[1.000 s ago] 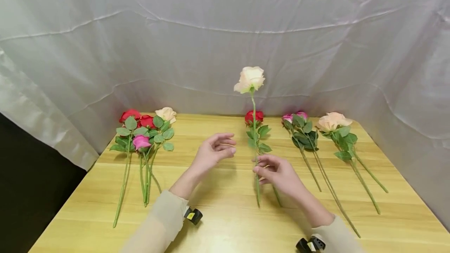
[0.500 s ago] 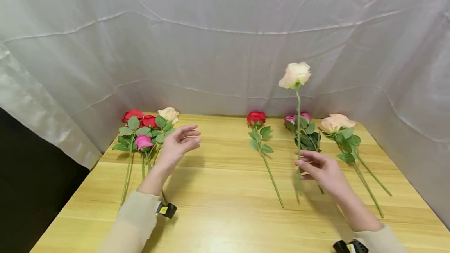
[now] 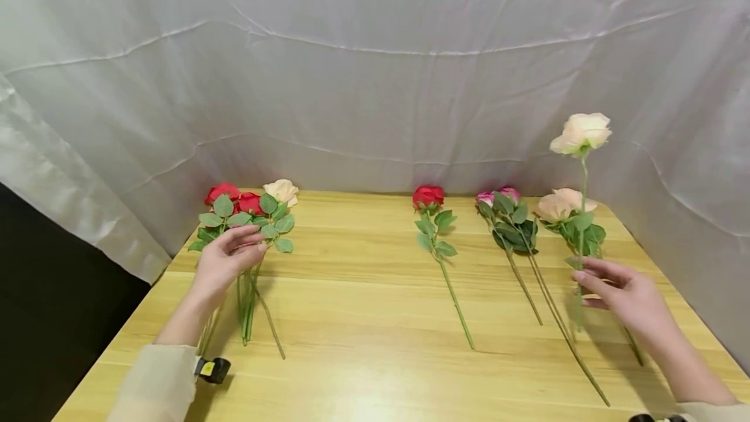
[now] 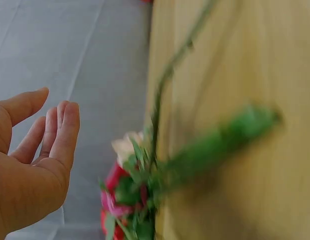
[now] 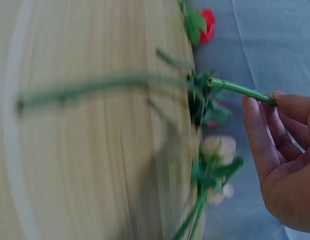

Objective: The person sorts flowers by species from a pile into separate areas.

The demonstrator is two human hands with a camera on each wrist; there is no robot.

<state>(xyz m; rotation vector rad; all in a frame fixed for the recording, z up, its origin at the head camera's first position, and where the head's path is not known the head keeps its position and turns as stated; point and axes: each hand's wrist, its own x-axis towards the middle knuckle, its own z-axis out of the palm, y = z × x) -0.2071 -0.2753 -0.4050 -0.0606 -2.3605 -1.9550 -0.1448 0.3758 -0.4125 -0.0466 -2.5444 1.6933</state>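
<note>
Cream rose stands nearly upright in the air, its stem pinched between the thumb and fingers of the right hand. The bloom lies above that hand and slightly to its left. Its long axis runs close to vertical, across that of the peach roses, which lie flat on the surface with stems toward the near side. In the head view the held stem passes in front of them. The right hand is far nearer of the 2; the left hand, thumb apart and fingers loosely extended, hovers holding nothing by the mixed roses. Between lie 1 red rose and 2 magenta roses.
</note>
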